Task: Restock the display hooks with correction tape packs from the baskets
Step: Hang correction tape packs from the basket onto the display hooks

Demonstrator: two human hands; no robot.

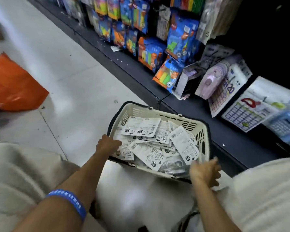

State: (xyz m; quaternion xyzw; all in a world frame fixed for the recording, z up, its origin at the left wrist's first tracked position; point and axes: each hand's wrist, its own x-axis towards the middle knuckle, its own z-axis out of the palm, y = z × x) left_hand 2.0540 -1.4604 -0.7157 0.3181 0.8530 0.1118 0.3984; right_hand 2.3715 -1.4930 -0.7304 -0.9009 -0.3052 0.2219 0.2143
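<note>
A cream basket (187, 123) with a dark rim sits on the floor by the shelf base, full of several white correction tape packs (151, 143) lying face down. My left hand (107, 144) reaches over the basket's near left rim, fingers curled down onto the packs; whether it grips one is hidden. My right hand (205, 171) hovers blurred at the basket's near right corner with fingers spread, holding nothing. Purple and white correction tape packs (214, 81) lean on the low display to the right.
Colourful stationery packs (157, 51) hang on hooks along the dark shelving behind the basket. An orange bag (13, 86) lies on the pale tile floor at left. My knees in light trousers flank the basket. The dark shelf base (228, 131) runs diagonally.
</note>
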